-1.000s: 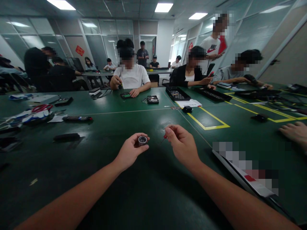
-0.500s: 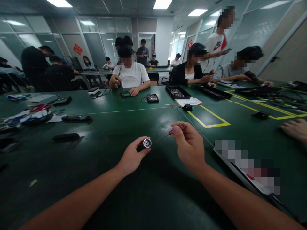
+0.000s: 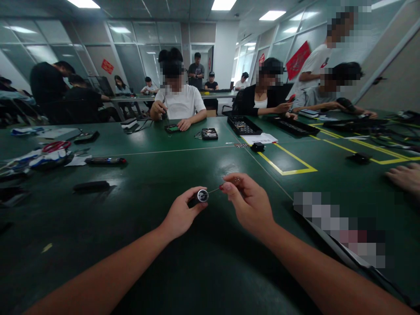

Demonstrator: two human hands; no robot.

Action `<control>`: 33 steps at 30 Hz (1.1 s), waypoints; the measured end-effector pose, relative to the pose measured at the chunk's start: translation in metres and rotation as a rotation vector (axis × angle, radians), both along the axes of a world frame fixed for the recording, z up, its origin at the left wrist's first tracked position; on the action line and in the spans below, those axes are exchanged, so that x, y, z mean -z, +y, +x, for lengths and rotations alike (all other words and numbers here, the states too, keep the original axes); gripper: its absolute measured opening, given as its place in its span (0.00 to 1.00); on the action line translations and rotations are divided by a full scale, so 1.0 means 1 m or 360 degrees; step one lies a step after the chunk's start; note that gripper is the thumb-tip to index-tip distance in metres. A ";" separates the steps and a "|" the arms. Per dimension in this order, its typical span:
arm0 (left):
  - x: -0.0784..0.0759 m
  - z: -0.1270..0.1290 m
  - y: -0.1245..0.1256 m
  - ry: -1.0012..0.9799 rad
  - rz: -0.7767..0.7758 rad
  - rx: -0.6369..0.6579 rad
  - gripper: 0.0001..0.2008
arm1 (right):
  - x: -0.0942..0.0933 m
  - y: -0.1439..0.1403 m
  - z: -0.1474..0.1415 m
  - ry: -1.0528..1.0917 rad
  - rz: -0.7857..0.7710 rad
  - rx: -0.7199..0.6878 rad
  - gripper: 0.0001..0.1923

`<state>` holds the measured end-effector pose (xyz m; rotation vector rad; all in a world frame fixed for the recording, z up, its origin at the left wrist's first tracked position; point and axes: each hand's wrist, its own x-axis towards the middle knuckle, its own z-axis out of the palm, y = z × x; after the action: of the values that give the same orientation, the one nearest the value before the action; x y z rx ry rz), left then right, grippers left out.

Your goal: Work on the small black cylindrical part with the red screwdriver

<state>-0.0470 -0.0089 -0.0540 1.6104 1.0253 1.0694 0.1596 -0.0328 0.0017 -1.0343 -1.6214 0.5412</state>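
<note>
My left hand (image 3: pixel 182 212) is wrapped round a dark cylinder with a silver rim (image 3: pixel 202 195), perhaps a flashlight body, its open end facing me. Between the thumb and fingers of my right hand (image 3: pixel 249 201) is a thin screwdriver (image 3: pixel 215 190) with a red handle. Its shaft points left, and the tip is at or just inside the silver-rimmed opening. Whether the tip touches the parts within is too small to tell. Both hands are held above the green table (image 3: pixel 210 271).
A black tool with a red end (image 3: pixel 105 161) and a dark case (image 3: pixel 91 187) lie left, near gloves (image 3: pixel 49 157). A black block (image 3: pixel 257 147) sits ahead by yellow tape. On the right are a blurred-out flat object (image 3: pixel 337 236) and another person's hand (image 3: pixel 405 177). Co-workers sit opposite.
My right hand has moved left and slightly down, bringing the screwdriver tip from beside the cylinder to its opening. My left hand has barely moved. The standing person at right has shifted rightward.
</note>
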 end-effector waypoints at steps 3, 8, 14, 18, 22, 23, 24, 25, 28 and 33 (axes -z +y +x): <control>-0.001 0.000 0.000 -0.0012 -0.0015 0.0005 0.21 | -0.003 -0.002 0.000 -0.0024 0.0007 -0.0030 0.08; -0.004 0.001 -0.001 -0.0014 -0.0023 -0.0017 0.21 | -0.007 -0.005 0.000 -0.0075 0.0017 -0.0030 0.07; -0.004 0.001 -0.001 -0.0011 -0.0026 -0.0007 0.21 | -0.008 -0.005 0.001 -0.0116 0.0049 -0.0060 0.07; -0.004 0.000 -0.002 -0.0020 -0.0026 0.0003 0.21 | -0.009 -0.006 0.000 -0.0134 0.0048 -0.0069 0.07; -0.004 0.000 -0.001 -0.0041 -0.0020 -0.0003 0.21 | -0.009 -0.005 0.000 -0.0103 0.0019 -0.0010 0.08; -0.003 0.001 -0.001 -0.0042 -0.0017 -0.0007 0.21 | -0.009 -0.005 0.000 -0.0086 0.0011 0.0010 0.08; -0.003 0.001 -0.001 -0.0038 -0.0020 -0.0007 0.21 | -0.008 -0.004 0.000 -0.0071 0.0001 0.0030 0.08; -0.003 0.001 -0.001 -0.0033 -0.0025 -0.0007 0.21 | -0.008 -0.003 0.000 -0.0058 -0.0008 0.0048 0.09; -0.004 0.001 -0.003 0.0001 -0.0019 -0.0024 0.22 | -0.007 -0.001 0.000 -0.0026 -0.0046 0.0070 0.09; -0.013 -0.001 -0.007 0.0242 0.0182 -0.0115 0.19 | -0.006 0.002 0.000 0.0062 -0.0090 0.0068 0.09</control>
<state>-0.0485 -0.0159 -0.0413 1.7805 1.1476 1.0833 0.1599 -0.0311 0.0080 -1.0913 -1.5542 0.5779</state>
